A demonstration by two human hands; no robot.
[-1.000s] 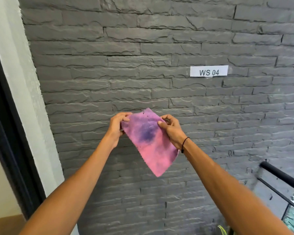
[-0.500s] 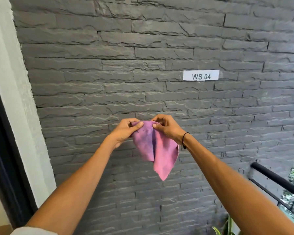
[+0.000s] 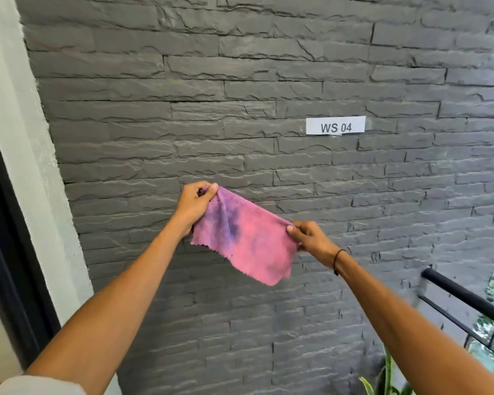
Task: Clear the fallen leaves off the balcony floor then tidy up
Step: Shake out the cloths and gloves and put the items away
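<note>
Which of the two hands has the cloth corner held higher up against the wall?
The left hand pinches its corner of the pink and purple cloth higher; the right hand, with a black wristband, holds lower.

left hand (image 3: pixel 196 202): raised, arm extended, fingers pinching cloth (image 3: pixel 247 238) corner | right hand (image 3: pixel 311 238): lower, arm extended, pinching opposite corner, black wristband (image 3: pixel 338 259)

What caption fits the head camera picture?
Both hands stretch a pink cloth before a grey brick wall.
</note>
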